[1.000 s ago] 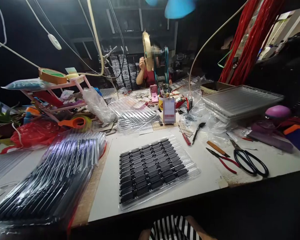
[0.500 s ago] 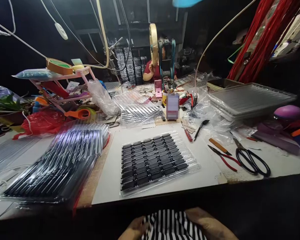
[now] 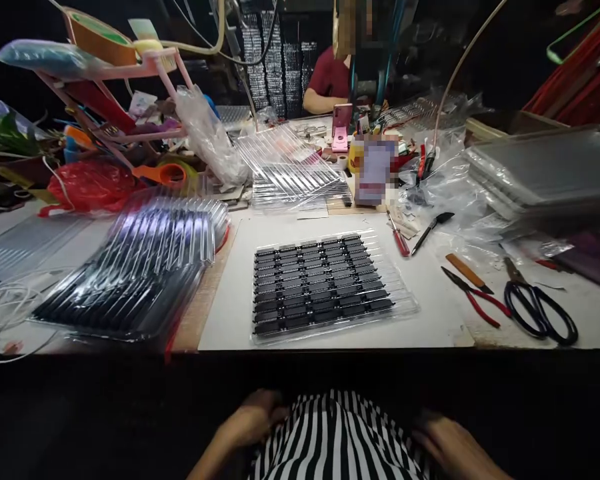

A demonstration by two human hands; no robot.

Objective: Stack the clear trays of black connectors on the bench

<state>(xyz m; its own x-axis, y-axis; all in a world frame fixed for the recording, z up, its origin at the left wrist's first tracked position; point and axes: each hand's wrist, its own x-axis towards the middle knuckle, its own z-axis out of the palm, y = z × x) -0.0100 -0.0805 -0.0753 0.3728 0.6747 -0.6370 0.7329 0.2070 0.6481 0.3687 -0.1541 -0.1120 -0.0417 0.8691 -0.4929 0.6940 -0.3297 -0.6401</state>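
Note:
My left hand [image 3: 261,415] is low in front of the desk edge, its fingers curled in against the left side of a black-and-white striped garment [image 3: 330,433]. What those fingers hold, if anything, is lost in shadow. On the garment's other side is my right hand [image 3: 439,432], close to the cloth, its fingers dark and blurred. Beyond both hands, a clear ribbed plastic tray [image 3: 403,303] lies flat on the white desktop. Rows of small black toothed parts [image 3: 315,283] fill most of it, while its right strip shows bare plastic.
Stacked clear trays with black contents [image 3: 130,280] stand left. Red-handled pliers [image 3: 480,300], scissors [image 3: 535,307], a screwdriver [image 3: 399,237] and a black pen-like tool [image 3: 430,235] lie right. Behind are a phone [image 3: 373,173], empty trays [image 3: 290,173] and another person's arm [image 3: 323,100].
The view has tilted down and shifted left, so the desk sits higher. My hands have moved apart, to either side of the striped garment, and more of it shows. The tray lies still.

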